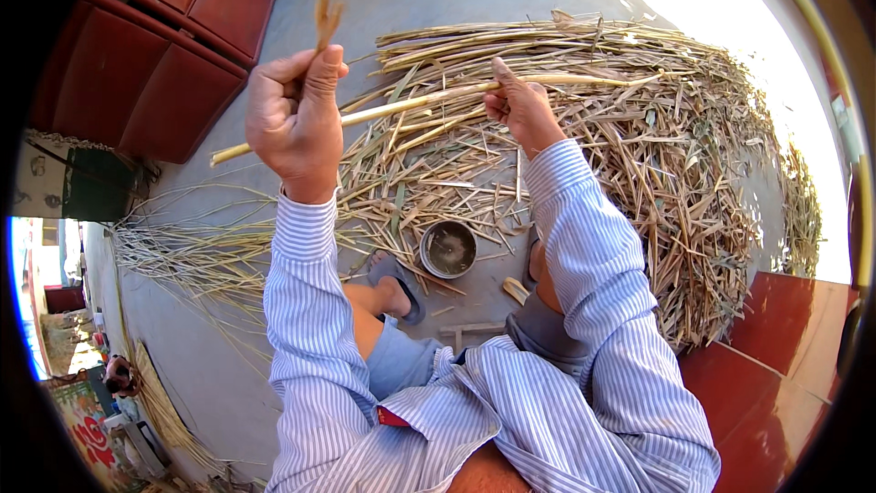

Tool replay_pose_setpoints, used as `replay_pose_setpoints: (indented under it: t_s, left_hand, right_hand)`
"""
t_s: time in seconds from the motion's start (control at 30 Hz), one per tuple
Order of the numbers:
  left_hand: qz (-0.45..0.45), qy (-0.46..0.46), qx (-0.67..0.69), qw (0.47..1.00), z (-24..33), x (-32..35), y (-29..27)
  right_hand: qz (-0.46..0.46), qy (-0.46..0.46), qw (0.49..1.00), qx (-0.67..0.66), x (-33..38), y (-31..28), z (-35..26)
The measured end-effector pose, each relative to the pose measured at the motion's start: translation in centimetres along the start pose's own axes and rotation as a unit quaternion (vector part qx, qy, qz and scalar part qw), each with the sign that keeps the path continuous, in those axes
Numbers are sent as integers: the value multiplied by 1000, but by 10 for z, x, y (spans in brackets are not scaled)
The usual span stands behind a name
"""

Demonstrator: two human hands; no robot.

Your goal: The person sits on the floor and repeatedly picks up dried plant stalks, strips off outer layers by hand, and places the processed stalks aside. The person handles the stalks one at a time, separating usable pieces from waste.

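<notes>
A long, pale yellow reed stalk (411, 103) lies slantwise in front of me, its thicker cut end at the left and its tip at the right. My right hand (523, 108) is closed on it, thumb on top and fingers beneath. My left hand (297, 123) is raised in a fist, with a tan, frayed strip of dry leaf sheath (326, 18) sticking up above the thumb. The stalk passes behind this fist, and whether the two touch is hidden. Beyond both hands lies a pile of uncut reed stalks (493, 46).
Dry leaf scraps (675, 173) heap up at the right. Between my feet stands a round metal bowl (425, 260) with murky liquid. Thin stripped stalks (201, 256) fan over the floor at left. Dark red panels (155, 64) stand far left; red tiles (730, 393) lie near right.
</notes>
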State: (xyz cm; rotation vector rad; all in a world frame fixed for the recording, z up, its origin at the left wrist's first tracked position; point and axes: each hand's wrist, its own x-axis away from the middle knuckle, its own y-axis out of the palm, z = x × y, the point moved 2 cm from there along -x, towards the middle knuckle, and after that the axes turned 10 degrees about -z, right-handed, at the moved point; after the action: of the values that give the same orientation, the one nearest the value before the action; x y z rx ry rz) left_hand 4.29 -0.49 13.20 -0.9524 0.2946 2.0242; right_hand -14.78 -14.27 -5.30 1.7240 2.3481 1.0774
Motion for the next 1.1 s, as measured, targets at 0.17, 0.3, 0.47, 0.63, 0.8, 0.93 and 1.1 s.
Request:
replay_pose_setpoints:
  t_s: [0.17, 0.3, 0.47, 0.63, 0.8, 0.93, 1.1]
  left_hand:
    - [-161, 102, -241, 951, 7, -30, 31]
    - [-238, 266, -484, 799, -47, -4, 67]
    - [-442, 44, -449, 775, -62, 43, 67]
    - [-403, 81, -403, 818, -42, 37, 47]
    - [-383, 31, -390, 837, -48, 39, 29]
    - [-391, -61, -376, 838, -40, 22, 19]
    - [-383, -73, -401, 829, -49, 11, 13]
  right_hand:
    - [-4, 18, 1000, -19, 3, 5, 3]
    - [-60, 34, 996, -59, 2, 15, 13]
    - [-130, 58, 981, -128, -2, 7, 15]
    - [-36, 41, 991, -126, -8, -29, -5]
    - [-62, 29, 996, -60, -7, -40, -13]
    - [-136, -3, 989, -62, -1, -32, -15]
    - [-156, 14, 988, -10, 10, -25, -5]
